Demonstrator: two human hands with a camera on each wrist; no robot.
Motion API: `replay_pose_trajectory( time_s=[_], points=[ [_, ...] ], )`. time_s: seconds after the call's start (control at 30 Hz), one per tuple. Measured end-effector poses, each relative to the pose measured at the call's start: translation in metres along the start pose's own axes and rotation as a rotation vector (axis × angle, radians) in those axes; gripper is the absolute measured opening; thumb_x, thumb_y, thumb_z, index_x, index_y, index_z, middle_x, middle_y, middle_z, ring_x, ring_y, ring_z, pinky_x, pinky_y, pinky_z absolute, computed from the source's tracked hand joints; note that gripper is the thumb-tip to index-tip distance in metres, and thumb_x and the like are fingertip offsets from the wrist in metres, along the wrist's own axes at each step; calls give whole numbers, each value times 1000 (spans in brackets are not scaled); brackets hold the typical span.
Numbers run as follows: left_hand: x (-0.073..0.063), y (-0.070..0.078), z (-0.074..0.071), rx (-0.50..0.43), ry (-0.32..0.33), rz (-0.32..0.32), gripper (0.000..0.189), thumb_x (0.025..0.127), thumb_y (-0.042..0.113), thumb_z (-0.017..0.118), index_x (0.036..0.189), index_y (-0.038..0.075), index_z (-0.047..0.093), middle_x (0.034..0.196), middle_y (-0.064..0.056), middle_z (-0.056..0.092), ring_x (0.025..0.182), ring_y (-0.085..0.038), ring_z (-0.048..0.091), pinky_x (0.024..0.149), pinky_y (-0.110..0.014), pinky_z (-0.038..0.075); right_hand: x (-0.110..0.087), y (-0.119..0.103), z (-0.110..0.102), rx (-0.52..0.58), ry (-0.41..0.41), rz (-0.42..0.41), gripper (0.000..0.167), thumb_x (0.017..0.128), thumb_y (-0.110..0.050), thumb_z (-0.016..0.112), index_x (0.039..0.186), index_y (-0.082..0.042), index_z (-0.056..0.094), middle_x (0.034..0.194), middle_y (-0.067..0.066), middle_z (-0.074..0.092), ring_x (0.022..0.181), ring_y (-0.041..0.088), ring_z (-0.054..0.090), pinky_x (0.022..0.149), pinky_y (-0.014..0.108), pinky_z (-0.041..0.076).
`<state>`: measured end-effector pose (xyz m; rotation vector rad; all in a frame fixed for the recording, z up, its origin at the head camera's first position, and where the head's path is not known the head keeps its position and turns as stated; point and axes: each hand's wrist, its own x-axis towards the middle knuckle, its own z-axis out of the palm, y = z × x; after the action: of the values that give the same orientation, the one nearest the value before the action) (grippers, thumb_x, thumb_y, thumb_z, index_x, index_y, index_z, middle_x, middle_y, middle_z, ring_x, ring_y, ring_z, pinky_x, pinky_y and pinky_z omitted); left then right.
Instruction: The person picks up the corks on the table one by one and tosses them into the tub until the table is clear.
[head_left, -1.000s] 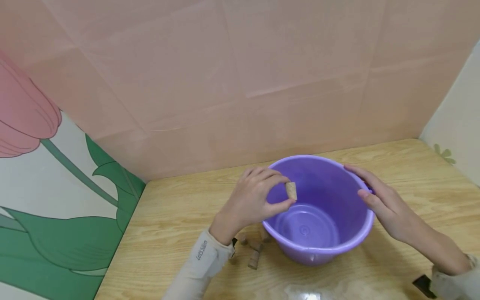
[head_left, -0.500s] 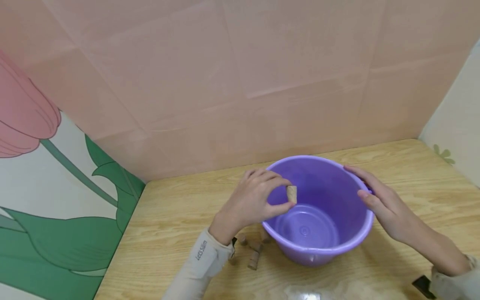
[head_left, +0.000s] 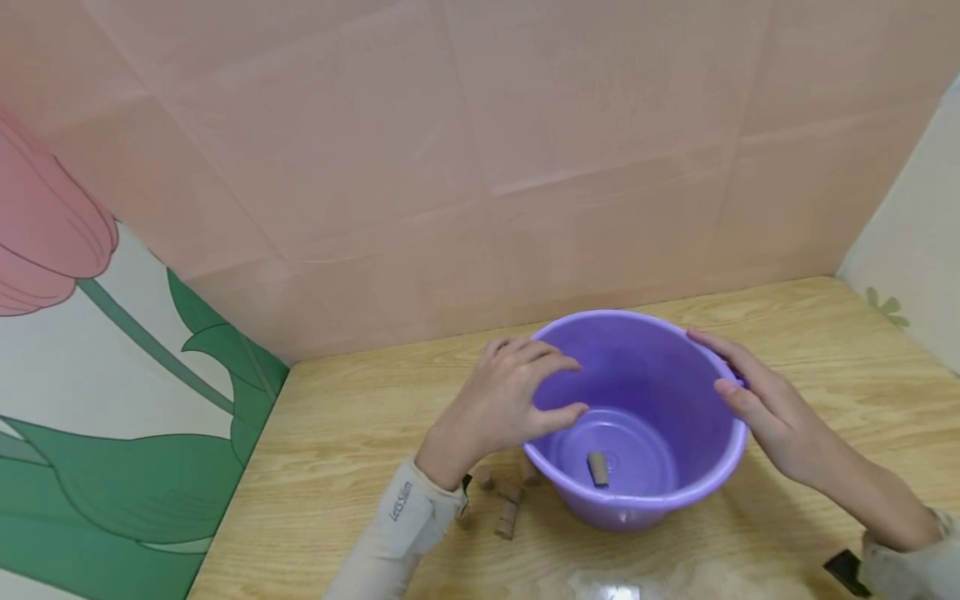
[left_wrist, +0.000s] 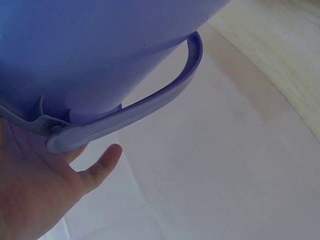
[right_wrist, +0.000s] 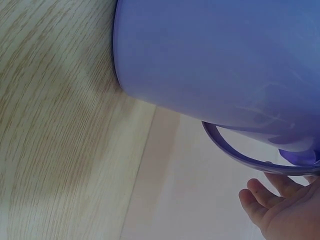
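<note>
A cork (head_left: 597,469) lies on the floor of a purple bucket (head_left: 637,502). My left hand (head_left: 502,400) is over the bucket's left rim, thumb and forefinger spread apart with nothing between them. In the left wrist view that hand (left_wrist: 40,185) appears beside the bucket's hinged handle (left_wrist: 135,112). At the right rim is my right hand (head_left: 780,417), its thumb tip over the edge and its forefinger laid straight along it. The right wrist view shows several of its fingers (right_wrist: 260,197) loosely extended below the handle (right_wrist: 240,157).
Several more corks (head_left: 507,518) lie on the wood-grain table (head_left: 360,417), left of the bucket and close to my left wrist. A pink sheet (head_left: 480,167) hangs behind the table. A flower-printed panel (head_left: 150,358) stands at the left, a pale wall (head_left: 915,233) at the right.
My left thumb and forefinger have parted and let go of the cork, which has dropped to the bucket's bottom. The right hand has stayed at the rim.
</note>
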<state>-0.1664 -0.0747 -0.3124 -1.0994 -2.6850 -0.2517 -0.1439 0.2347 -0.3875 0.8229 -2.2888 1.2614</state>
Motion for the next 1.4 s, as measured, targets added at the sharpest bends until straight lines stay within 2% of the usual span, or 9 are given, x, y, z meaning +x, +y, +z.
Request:
replay_pose_trajectory(
  time_s=[0.13,0.4,0.57,1.07,1.4],
  points=[
    [-1,0,1,-2,33,9,45,89,54,65,125,27,66,127,7,66,124,-14,56,109,-40,40,0,0,0,-4,-1,-5,56,96,8,40,150,-6,39,146,-17,49,120,-9,53,92,3,41],
    [-4,-3,3,-1,180,63,38,87,47,71,116,24,71,118,7,70,115,-14,61,104,-38,43,0,0,-1,-2,-2,-4,56,96,8,40,150,-6,39,146,-18,49,118,-9,54,90,4,43],
    [-5,-6,3,-1,240,83,36,86,45,72,113,22,72,115,6,71,113,-14,62,104,-38,43,0,0,-1,0,-10,3,56,96,8,39,151,-7,39,145,-19,49,117,-9,54,89,5,45],
    [-26,-25,1,23,329,62,34,85,38,74,112,17,72,114,1,72,110,-18,63,101,-39,47,0,2,-1,-11,-6,0,56,96,8,41,150,-6,39,145,-18,49,118,-9,53,90,3,42],
    [-41,-34,0,-22,340,-24,54,86,40,73,130,11,62,124,-4,69,118,-23,61,105,-43,46,0,1,-1,-15,-9,17,56,96,7,42,151,-9,40,144,-20,49,115,-10,54,88,3,44]
  ],
)
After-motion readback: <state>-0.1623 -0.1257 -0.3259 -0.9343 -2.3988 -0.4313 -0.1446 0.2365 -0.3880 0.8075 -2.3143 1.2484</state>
